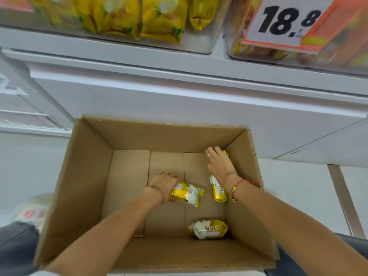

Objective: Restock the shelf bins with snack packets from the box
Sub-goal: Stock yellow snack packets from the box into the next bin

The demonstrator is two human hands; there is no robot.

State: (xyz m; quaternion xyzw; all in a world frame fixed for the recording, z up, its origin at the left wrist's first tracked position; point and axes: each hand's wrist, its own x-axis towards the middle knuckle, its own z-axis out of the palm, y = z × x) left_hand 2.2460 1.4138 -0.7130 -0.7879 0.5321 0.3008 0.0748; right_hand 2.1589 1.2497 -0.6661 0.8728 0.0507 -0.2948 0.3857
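White shelving is standing behind an open cardboard box (87, 176), with bins of yellow packets (159, 18) above. Inside, the left hand (164, 185) is curling round one snack packet (188, 193). The right hand (219, 164) is reaching onto a corner packet (226, 153), grip unclear; two more packets (208, 229) are lying loose.
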